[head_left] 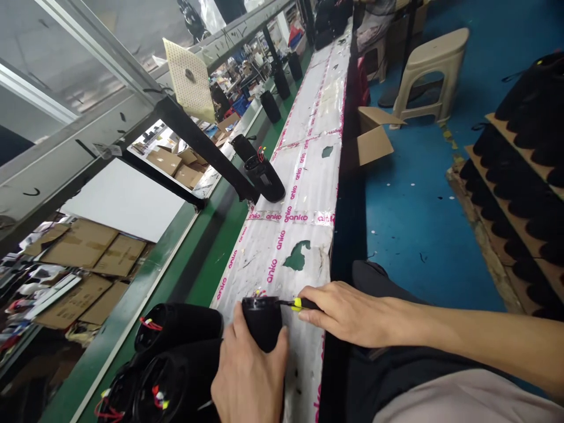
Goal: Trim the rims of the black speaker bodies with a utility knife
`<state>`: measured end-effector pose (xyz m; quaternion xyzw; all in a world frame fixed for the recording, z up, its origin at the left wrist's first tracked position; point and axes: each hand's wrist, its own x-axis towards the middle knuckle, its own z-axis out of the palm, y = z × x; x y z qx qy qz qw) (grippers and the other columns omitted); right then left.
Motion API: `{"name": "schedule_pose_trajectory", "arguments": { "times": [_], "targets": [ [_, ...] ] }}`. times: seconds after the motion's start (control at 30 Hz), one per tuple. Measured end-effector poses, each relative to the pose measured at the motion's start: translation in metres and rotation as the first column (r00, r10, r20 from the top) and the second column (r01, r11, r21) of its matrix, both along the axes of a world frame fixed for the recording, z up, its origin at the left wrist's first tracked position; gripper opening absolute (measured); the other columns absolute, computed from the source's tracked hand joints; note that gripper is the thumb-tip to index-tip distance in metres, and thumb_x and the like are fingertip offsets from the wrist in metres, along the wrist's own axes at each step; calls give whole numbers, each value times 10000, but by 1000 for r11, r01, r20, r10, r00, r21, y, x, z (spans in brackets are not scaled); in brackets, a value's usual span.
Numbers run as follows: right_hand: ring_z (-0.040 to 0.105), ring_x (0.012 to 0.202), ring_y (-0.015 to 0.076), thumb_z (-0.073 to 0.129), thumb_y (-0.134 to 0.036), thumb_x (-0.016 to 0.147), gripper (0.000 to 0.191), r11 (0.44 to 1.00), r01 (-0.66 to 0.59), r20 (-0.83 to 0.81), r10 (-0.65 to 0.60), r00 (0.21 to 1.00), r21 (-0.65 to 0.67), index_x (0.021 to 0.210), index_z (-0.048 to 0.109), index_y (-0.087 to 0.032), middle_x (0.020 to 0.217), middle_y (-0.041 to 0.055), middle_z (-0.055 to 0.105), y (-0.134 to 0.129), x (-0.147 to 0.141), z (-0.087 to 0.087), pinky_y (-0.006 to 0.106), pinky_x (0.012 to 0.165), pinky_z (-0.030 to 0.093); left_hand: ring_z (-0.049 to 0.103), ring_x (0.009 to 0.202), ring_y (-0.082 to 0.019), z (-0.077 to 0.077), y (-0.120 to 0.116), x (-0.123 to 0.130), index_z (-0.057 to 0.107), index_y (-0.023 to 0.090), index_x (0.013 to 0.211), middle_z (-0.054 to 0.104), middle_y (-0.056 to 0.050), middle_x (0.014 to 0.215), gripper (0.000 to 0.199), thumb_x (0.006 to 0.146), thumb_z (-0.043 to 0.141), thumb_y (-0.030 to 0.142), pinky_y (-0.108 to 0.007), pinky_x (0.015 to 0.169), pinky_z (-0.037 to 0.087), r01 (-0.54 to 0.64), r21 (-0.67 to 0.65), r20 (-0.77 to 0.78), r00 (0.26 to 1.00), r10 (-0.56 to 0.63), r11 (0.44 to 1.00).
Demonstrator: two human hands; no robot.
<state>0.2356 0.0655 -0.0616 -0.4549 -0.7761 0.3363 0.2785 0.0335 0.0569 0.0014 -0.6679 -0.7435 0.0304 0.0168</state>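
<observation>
A black cylinder stands on the white covered bench strip, with small coloured wires showing at its open top. My left hand is wrapped round its near side, thumb on the right and fingers on the left. My right hand grips a yellow and black tool, whose thin dark tip reaches the cylinder's upper rim from the right. Left of my left hand lie several more black cylinders with red wires in their open ends.
Two black cylinders are farther up the bench strip. Green surface runs along the left under a metal frame. On the right are a beige stool, an open carton and stacked black items. A seated person is partly visible beyond.
</observation>
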Motion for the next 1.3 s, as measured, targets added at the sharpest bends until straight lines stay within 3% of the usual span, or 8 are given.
{"name": "schedule_pose_trajectory", "arguments": {
  "times": [0.07,0.17,0.33,0.5,0.67,0.8,0.97,1.3],
  "targets": [
    [676,773,232,374,-466,1054,315,1000,-4,24,4,1000,-5,1006,555,-213,834,35,682,-1,1,-1,309,643,368,619,1134,-372,-5,-2,-1,322,159,1515,624,-163,1261,784,866,568,524,-453,808,531,120,86,-112,988,-110,989],
    [684,820,243,359,-440,1061,305,1000,20,43,-19,999,-17,1052,564,-216,894,47,699,-2,2,-3,320,671,385,584,1189,-359,-15,-8,-8,391,121,1484,608,-172,1320,753,882,547,545,-478,889,518,224,92,-85,973,-216,970],
    [684,848,233,366,-418,1064,285,998,47,58,-45,997,-30,1090,568,-218,937,44,703,-8,3,-2,329,729,415,575,1264,-319,-17,-17,-5,408,162,1480,608,-143,1374,752,866,574,562,-455,992,493,148,-28,222,965,-138,989],
    [684,814,226,373,-359,1068,227,997,77,115,-76,990,-9,1054,551,-219,908,30,696,-17,5,4,331,692,399,569,1291,-335,-12,-19,5,292,200,1545,525,-143,1487,798,876,564,541,-461,988,487,57,-145,351,936,-2,988],
    [680,764,220,381,-323,1069,193,998,40,177,-49,983,54,1094,539,-217,935,28,701,-22,7,3,339,646,369,568,1280,-385,-10,-16,7,321,171,1528,541,-165,1467,779,887,541,555,-480,958,492,22,-108,273,962,8,994],
    [675,727,214,417,-318,1062,150,991,16,230,-47,972,136,1060,520,-209,895,21,698,-19,7,-1,335,587,311,611,1220,-386,-10,-13,6,265,156,1544,553,-183,1448,797,910,477,589,-469,910,510,46,-166,181,983,-16,985],
    [656,648,192,438,-309,1055,130,987,-8,262,-35,965,159,986,491,-212,813,1,681,-14,7,-5,327,542,251,594,1249,-370,-11,-10,2,273,172,1536,548,-159,1458,789,906,473,602,-457,945,500,39,-185,183,983,-5,982],
    [625,609,176,432,-321,1058,145,983,29,298,-84,951,183,987,486,-207,791,4,662,-18,2,-1,334,528,239,647,1157,-399,-12,-12,6,323,169,1513,588,-178,1411,756,908,510,582,-468,855,527,48,-121,171,985,-27,992]
  ]
}}
